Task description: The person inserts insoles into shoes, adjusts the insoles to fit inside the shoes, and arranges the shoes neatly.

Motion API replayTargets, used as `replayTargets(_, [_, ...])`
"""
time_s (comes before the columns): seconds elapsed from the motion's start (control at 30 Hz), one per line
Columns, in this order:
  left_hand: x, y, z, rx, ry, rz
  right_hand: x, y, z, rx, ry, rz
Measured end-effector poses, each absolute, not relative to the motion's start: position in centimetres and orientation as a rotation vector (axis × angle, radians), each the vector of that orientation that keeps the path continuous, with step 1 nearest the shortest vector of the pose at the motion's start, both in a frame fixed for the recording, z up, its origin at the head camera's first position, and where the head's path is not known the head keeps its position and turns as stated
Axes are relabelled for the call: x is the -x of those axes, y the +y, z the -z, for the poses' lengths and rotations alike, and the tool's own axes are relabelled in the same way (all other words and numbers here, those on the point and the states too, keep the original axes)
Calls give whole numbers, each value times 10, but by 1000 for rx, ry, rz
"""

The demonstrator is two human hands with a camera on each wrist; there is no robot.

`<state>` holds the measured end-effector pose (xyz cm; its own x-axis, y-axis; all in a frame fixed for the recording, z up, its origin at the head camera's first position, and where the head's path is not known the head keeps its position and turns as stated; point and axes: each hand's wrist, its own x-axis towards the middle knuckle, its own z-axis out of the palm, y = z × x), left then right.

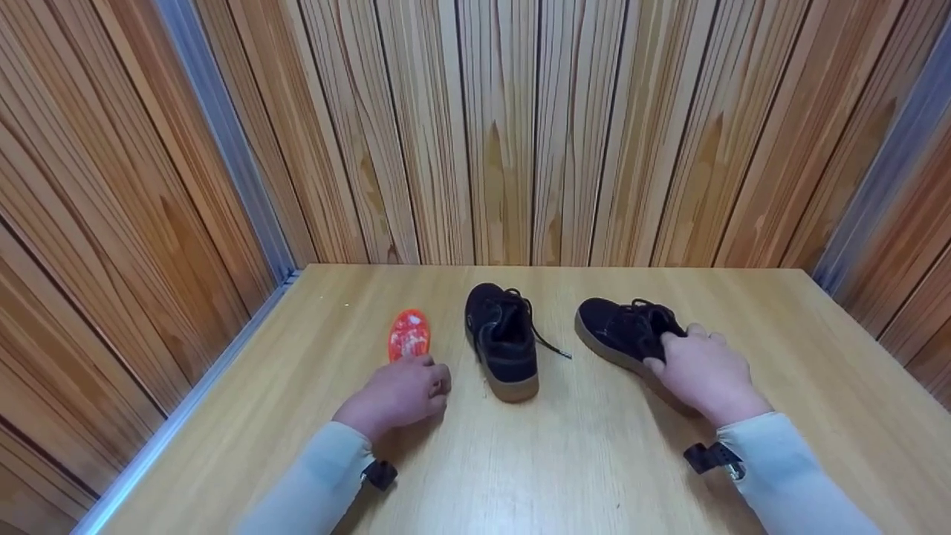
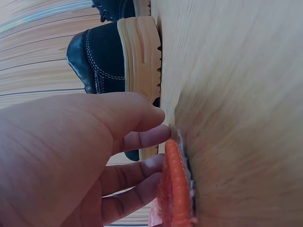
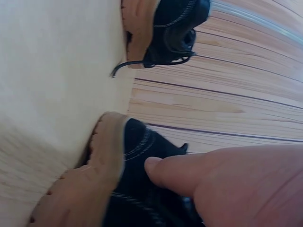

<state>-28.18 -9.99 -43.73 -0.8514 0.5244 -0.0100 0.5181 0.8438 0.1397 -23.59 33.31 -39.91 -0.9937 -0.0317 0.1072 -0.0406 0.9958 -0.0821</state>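
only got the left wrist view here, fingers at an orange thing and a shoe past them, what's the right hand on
Observer: The right hand holds the other dark shoe by its heel end.
Operator: which way does that one point
Observer: In the head view, its toe points forward and to the left.
Operator: anything loose on the middle shoe
Observer: Yes, a lace sticks out on its right side.

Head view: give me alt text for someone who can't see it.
A person's right hand grips a dark lace-up shoe on a pale table, while their left hand is at the near end of an orange oval object. A second dark shoe stands between the hands.
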Motion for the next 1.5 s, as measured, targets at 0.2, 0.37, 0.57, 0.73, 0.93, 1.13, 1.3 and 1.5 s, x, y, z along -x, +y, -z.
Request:
replayTargets(0.2, [285,-99,434,-800,2962,-189,227,317,384,-64,-2866,-120])
replayTargets(0.37, [284,-98,434,-830,2979,-169,223,296,373,-108,-2727,-148])
replayTargets(0.57, [280,-98,437,-830,2988,-163,229,268,365,-129,-2787,-248])
replayTargets(0.73, [279,-100,437,-840,2997,-155,243,244,360,-133,-2881,-286])
replayTargets(0.93, [279,-101,434,-835,3002,-140,265,213,359,-143,-2969,-327])
replayTargets(1.13, [278,-101,435,-806,2996,-143,283,181,364,-180,-2997,-371])
replayTargets(1.3, [279,-98,435,-799,3006,-137,296,166,372,-214,-3022,-364])
replayTargets(1.5, [280,-94,435,-795,2987,-119,302,159,379,-191,-3044,-397])
